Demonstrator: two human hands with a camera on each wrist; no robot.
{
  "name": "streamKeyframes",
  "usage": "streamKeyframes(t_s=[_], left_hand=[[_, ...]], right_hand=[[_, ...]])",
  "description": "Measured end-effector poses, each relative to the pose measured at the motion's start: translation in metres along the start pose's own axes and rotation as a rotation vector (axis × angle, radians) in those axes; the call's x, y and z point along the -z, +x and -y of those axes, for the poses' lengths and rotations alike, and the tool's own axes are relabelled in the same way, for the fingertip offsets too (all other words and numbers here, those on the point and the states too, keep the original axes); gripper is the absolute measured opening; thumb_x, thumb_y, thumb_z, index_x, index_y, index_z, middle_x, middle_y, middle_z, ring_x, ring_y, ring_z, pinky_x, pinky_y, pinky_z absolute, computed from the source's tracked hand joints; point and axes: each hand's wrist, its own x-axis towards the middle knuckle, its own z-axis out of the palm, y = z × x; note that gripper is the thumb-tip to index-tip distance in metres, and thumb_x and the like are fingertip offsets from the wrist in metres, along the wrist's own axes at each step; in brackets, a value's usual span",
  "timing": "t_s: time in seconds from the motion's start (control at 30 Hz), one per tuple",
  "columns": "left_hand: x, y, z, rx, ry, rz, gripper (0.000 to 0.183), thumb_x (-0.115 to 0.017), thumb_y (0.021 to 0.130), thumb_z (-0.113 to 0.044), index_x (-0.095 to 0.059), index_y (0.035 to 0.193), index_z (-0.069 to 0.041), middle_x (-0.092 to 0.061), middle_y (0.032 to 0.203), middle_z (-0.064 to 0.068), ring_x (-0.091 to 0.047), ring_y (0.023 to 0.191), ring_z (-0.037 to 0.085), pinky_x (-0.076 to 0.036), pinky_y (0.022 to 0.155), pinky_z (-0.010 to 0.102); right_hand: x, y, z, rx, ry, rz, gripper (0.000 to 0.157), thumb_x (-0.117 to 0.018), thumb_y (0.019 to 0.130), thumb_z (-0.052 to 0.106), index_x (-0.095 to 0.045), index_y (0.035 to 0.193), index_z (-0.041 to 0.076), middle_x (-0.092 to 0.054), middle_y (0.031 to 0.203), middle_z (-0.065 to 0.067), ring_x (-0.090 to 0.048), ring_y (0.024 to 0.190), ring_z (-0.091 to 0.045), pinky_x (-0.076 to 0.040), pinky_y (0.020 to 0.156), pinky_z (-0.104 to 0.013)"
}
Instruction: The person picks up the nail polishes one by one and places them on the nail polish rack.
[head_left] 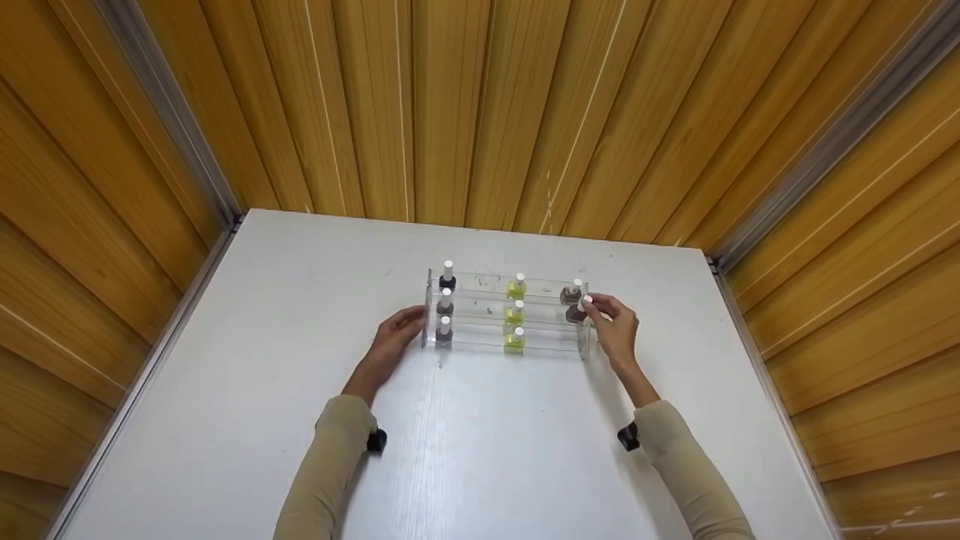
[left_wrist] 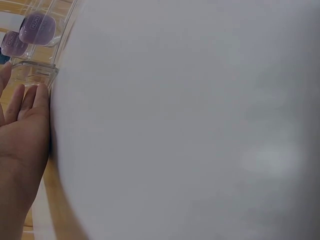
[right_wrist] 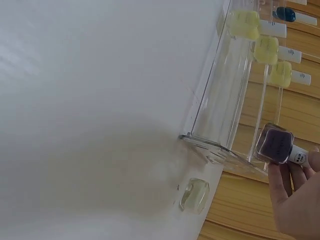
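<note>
A clear tiered rack (head_left: 551, 349) stands on the table, holding nail polish bottles with white caps. My right hand (head_left: 619, 334) pinches the cap of a dark purple nail polish bottle (right_wrist: 276, 145) at the right end of the middle tier. Behind it sits a brownish bottle (head_left: 571, 295) on the back tier. At the rack's left end panel (head_left: 427, 307) rests my left hand (head_left: 394, 341), fingers fairly straight. Three yellow bottles (head_left: 515, 315) form the middle column. On the left are a very dark bottle (head_left: 448, 283) at the back and two purplish ones (head_left: 444, 334) before it.
The white table (head_left: 495, 435) extends in front of the rack and to both sides. Wood-patterned walls (head_left: 450, 112) close off the back and sides. Beside the rack's right end, a small pale glassy thing (right_wrist: 196, 196) shows in the right wrist view.
</note>
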Motion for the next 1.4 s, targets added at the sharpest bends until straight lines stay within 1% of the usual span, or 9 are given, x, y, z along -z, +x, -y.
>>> streamKeyframes(t_s=[0.23,0.57,0.7,0.93,1.0,1.1,1.23,1.3,1.4], left_hand=[[-0.001,0.001,0.001,-0.030,-0.019,0.000,0.042,-0.063,0.102,-0.015,-0.056,0.142,-0.004,-0.055,0.150,0.016,-0.047,0.145,0.028,-0.035,0.126,0.038],[-0.002,-0.001,0.000,-0.023,-0.016,0.026,0.045,-0.063,0.103,-0.017,-0.053,0.145,-0.004,-0.051,0.153,0.017,-0.044,0.148,0.029,-0.032,0.128,0.039],[-0.003,-0.001,-0.001,-0.012,-0.001,0.024,0.046,-0.065,0.102,-0.020,-0.054,0.144,-0.007,-0.053,0.152,0.014,-0.046,0.146,0.028,-0.034,0.127,0.038],[0.003,0.000,-0.003,-0.022,0.018,0.001,0.046,-0.065,0.101,-0.021,-0.054,0.144,-0.007,-0.053,0.152,0.014,-0.045,0.147,0.028,-0.033,0.128,0.040],[0.005,-0.001,-0.002,-0.027,0.015,-0.001,0.046,-0.065,0.102,-0.020,-0.054,0.145,-0.007,-0.052,0.153,0.015,-0.045,0.147,0.029,-0.032,0.128,0.041],[0.006,0.000,-0.002,-0.028,0.004,0.002,0.046,-0.065,0.101,-0.020,-0.054,0.144,-0.007,-0.052,0.153,0.014,-0.045,0.147,0.028,-0.033,0.128,0.040],[0.003,0.001,-0.001,-0.022,-0.009,0.003,0.046,-0.065,0.101,-0.019,-0.055,0.144,-0.007,-0.053,0.152,0.014,-0.045,0.147,0.028,-0.033,0.127,0.039],[0.001,0.000,-0.001,-0.018,-0.013,0.000,0.045,-0.065,0.101,-0.019,-0.055,0.144,-0.006,-0.053,0.152,0.014,-0.045,0.147,0.028,-0.033,0.127,0.039],[-0.001,0.000,0.000,-0.017,-0.016,-0.001,0.045,-0.065,0.101,-0.019,-0.055,0.143,-0.006,-0.054,0.152,0.015,-0.046,0.147,0.028,-0.033,0.127,0.039]], right_hand=[[-0.003,-0.003,-0.009,0.037,-0.020,0.010,0.023,-0.078,0.090,0.010,-0.076,0.109,-0.003,-0.076,0.106,-0.026,-0.065,0.083,0.009,-0.055,0.072,-0.006],[-0.003,-0.006,-0.013,0.032,0.014,0.045,0.023,-0.079,0.089,0.006,-0.075,0.108,-0.006,-0.075,0.106,-0.028,-0.073,0.086,-0.002,-0.058,0.074,-0.008],[-0.003,-0.005,-0.014,0.041,0.016,0.046,0.023,-0.079,0.088,0.004,-0.075,0.108,-0.008,-0.075,0.105,-0.028,-0.076,0.088,-0.011,-0.057,0.072,-0.007],[-0.001,0.003,-0.011,0.065,-0.020,0.018,0.021,-0.080,0.089,0.009,-0.077,0.106,-0.003,-0.077,0.105,-0.023,-0.068,0.080,0.004,-0.056,0.072,-0.008],[0.004,0.006,-0.013,0.059,0.000,-0.004,0.020,-0.078,0.091,0.010,-0.076,0.105,-0.005,-0.077,0.102,-0.023,-0.068,0.076,0.003,-0.059,0.070,-0.013],[0.014,0.014,-0.021,0.011,0.052,-0.050,0.020,-0.072,0.095,0.008,-0.074,0.105,-0.009,-0.078,0.093,-0.019,-0.069,0.071,0.001,-0.062,0.065,-0.019],[0.028,0.024,-0.037,-0.136,0.105,-0.096,0.026,-0.065,0.100,0.009,-0.069,0.113,-0.013,-0.077,0.080,0.001,-0.069,0.067,0.002,-0.060,0.061,-0.016],[0.033,0.027,-0.045,-0.218,0.124,-0.105,0.030,-0.063,0.101,0.010,-0.066,0.118,-0.014,-0.073,0.075,0.008,-0.068,0.066,0.002,-0.060,0.062,-0.014],[0.036,0.031,-0.055,-0.300,0.146,-0.085,0.035,-0.061,0.102,0.011,-0.061,0.125,-0.016,-0.071,0.075,0.011,-0.068,0.068,0.002,-0.061,0.067,-0.014]])
